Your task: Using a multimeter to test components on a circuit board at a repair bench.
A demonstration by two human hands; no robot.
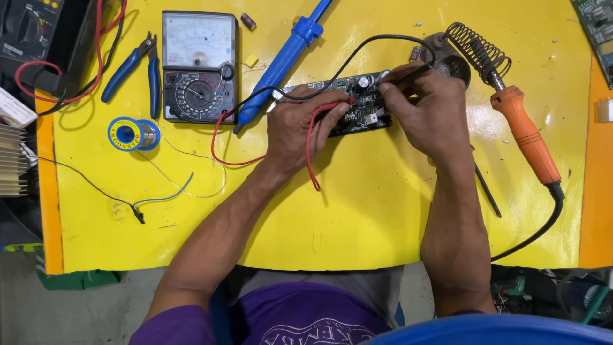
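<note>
Probing the circuit board (pixel 357 105) at upper centre, our left hand (pixel 300 128) pinches the red probe (pixel 332 107) and our right hand (pixel 424 105) the black probe (pixel 402 75), fingers closed; next we judge a glance at the analogue multimeter (pixel 199 64).

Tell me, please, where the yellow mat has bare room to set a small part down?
The near strip of the yellow mat between the forearms is bare, as is the patch below the solder spool. It is crowded around the circuit board, multimeter and both hands.

circuit board (pixel 348 102) mid-mat (pixel 357 223) — meter (pixel 198 67) left, soldering iron (pixel 523 131) right
</note>
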